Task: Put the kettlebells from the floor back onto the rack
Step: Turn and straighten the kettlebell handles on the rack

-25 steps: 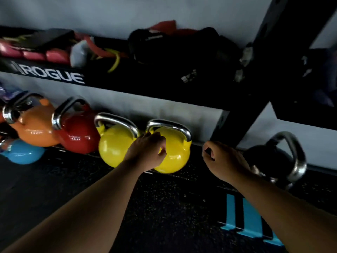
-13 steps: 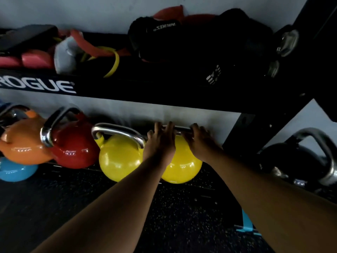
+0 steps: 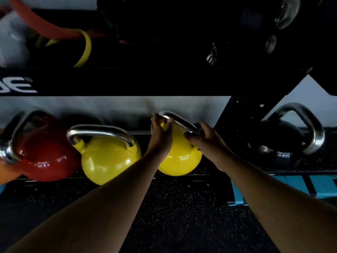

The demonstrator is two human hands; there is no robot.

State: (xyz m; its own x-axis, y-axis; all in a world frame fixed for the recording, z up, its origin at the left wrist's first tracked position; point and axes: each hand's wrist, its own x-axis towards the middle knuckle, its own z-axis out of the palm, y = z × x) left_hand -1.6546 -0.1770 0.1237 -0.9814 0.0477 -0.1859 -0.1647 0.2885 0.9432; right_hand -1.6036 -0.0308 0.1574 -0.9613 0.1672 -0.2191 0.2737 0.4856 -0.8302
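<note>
Both my hands grip the steel handle of the right yellow kettlebell (image 3: 180,157), which is tilted. My left hand (image 3: 160,134) wraps the handle's left end, my right hand (image 3: 202,136) its right end. Beside it on the left sits a second yellow kettlebell (image 3: 109,157), then a red kettlebell (image 3: 45,159). They rest low under the black rack shelf (image 3: 145,83). A black kettlebell (image 3: 284,143) stands right of the rack's upright post (image 3: 242,115).
The shelf above holds resistance bands (image 3: 82,46), a white object and dark bags. Another steel-handled weight (image 3: 284,13) sits at the top right. A blue frame (image 3: 237,198) lies on the speckled black floor at the right.
My right hand moved left onto the yellow kettlebell's handle beside my left hand. Both hands now grip it and it has tilted. The view has moved closer.
</note>
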